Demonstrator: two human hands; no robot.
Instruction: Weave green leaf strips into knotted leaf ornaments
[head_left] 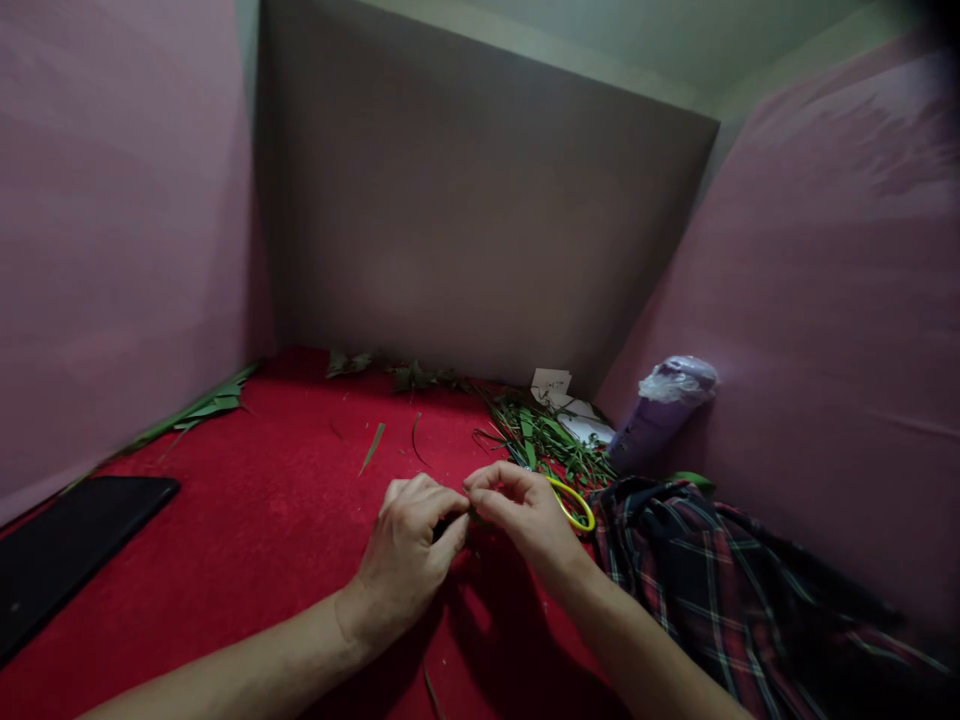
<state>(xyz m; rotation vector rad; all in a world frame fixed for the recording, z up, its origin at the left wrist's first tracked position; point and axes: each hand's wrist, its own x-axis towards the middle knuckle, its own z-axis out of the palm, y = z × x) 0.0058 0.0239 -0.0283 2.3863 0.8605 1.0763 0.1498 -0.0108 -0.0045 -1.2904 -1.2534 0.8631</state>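
My left hand (409,545) and my right hand (525,510) meet low over a red cloth (285,520), fingertips pinched together on something thin and dark that I cannot make out. Both hands are closed. Just right of my right hand lies a yellow-green loop (574,503), perhaps a scissors handle. Behind it lies a pile of narrow green leaves (551,440).
A purple bottle wrapped in plastic (660,410) leans at the right wall. Plaid fabric (720,570) covers the lower right. A black flat object (67,545) lies at the left. Loose leaves (202,408) and white paper scraps (570,405) lie along the back walls.
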